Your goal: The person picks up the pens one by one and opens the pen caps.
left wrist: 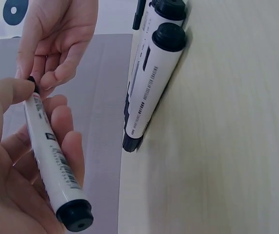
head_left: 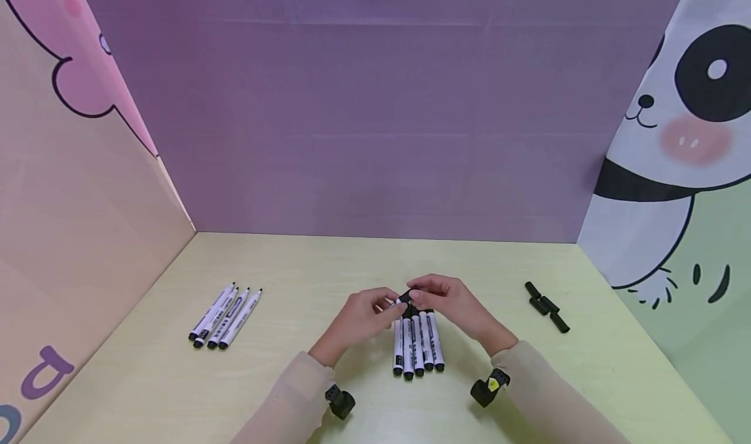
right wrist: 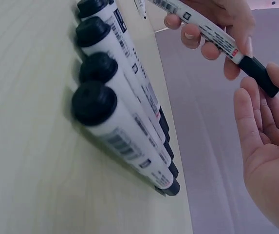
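My left hand (head_left: 365, 319) holds a white marker (left wrist: 54, 156) by its barrel, fingers curled beneath it and thumb near the black cap end. The thumb and fingertips of my right hand (head_left: 452, 300) pinch the black cap (right wrist: 260, 77) at that end. Cap and barrel meet in the right wrist view; how firmly the cap sits I cannot tell. Below both hands, several capped markers (head_left: 417, 346) lie side by side on the table, their far ends partly hidden by the hands in the head view.
On the left of the table (head_left: 293, 261) lie several uncapped white markers (head_left: 235, 320), tips pointing away. Several loose black caps (head_left: 538, 306) lie in a cluster on the right. A purple panel (head_left: 375, 124) stands behind the table, with printed side panels left and right.
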Tool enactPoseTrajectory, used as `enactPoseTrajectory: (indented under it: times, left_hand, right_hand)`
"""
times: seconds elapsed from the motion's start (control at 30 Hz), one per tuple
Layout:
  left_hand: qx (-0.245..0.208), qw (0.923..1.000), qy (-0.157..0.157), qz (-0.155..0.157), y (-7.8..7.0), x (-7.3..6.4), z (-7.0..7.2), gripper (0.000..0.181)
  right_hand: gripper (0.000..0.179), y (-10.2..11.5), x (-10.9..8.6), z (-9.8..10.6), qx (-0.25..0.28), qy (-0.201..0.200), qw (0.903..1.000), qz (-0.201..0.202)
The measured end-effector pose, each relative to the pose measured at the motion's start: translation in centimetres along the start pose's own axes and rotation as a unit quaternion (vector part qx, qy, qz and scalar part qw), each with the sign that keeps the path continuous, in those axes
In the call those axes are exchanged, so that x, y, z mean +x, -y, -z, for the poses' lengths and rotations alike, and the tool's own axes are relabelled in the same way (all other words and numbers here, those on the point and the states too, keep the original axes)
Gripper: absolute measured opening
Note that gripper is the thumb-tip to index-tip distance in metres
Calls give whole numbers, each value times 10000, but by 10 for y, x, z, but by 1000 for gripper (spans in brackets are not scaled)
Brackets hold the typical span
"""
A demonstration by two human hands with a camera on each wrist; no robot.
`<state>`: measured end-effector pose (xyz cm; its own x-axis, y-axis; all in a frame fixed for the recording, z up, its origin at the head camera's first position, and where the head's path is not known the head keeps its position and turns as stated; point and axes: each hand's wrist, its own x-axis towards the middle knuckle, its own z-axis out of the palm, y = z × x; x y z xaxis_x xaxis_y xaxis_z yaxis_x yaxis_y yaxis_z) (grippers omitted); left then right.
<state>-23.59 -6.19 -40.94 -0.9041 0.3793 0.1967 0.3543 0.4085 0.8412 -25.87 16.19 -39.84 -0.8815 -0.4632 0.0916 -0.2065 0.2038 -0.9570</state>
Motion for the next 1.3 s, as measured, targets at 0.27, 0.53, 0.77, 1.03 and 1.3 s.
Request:
enactPoseTrajectory:
  times: [0.27,0.53,0.77,1.03,1.3]
  left_hand:
    - [-50,9997,-245,21,1,-2,1,33]
    - [-293,9987,-424,-4,-1,-3,3,31]
    - [-61,9997,-216,23,0,-1,5,35]
    - [-188,9998,-62,-16,-2,-2,9,36]
    - [11,9999,-150,5,0,-3,12,31]
  right_hand:
    - [43,-3,1,-3,155,-136,9997,89]
    - [40,-1,1,-3,67,-125,9994,322]
    - [35,4,-1,0,-189,-11,9989,428]
    - [36,6,-2,1,-161,-174,9989,408]
    - [34,13,-3,5,-206,-470,9973,520]
